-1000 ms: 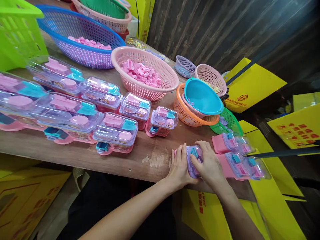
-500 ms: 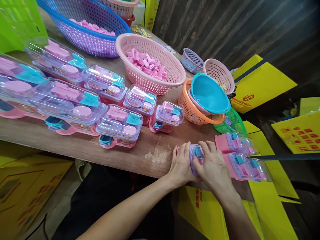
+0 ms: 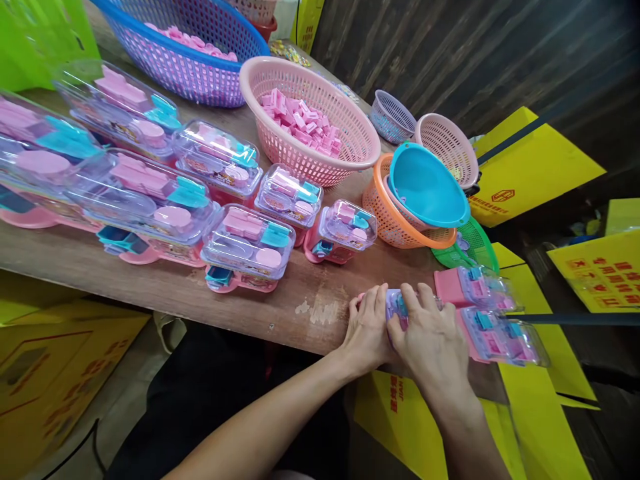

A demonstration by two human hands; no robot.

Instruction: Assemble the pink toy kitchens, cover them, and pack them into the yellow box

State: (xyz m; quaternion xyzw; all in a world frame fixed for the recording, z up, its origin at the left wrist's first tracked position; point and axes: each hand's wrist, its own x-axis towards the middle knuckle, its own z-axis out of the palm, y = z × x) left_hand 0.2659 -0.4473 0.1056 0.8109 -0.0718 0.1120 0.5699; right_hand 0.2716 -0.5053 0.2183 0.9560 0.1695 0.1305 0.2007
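Both my hands press together on a small clear-lidded toy case (image 3: 396, 305) with pink and teal parts, at the front edge of the wooden table (image 3: 310, 313). My left hand (image 3: 369, 327) cups its left side, fingers curled around it. My right hand (image 3: 430, 333) lies over its top and right side, fingers bent onto the lid. Most of the case is hidden under the hands. Two similar cases (image 3: 480, 287) (image 3: 505, 337) lie just to the right of my right hand.
Several finished cases (image 3: 247, 247) stand in rows on the left. A pink basket of pink blocks (image 3: 310, 127), a blue-purple basket (image 3: 190, 47), stacked orange and teal bowls (image 3: 425, 193) and small baskets (image 3: 445, 157) sit behind. Yellow cartons (image 3: 530, 167) lie around the table.
The view has shifted slightly; my hands stay clamped on the case, with the right hand slid further over its top so that less of it shows.
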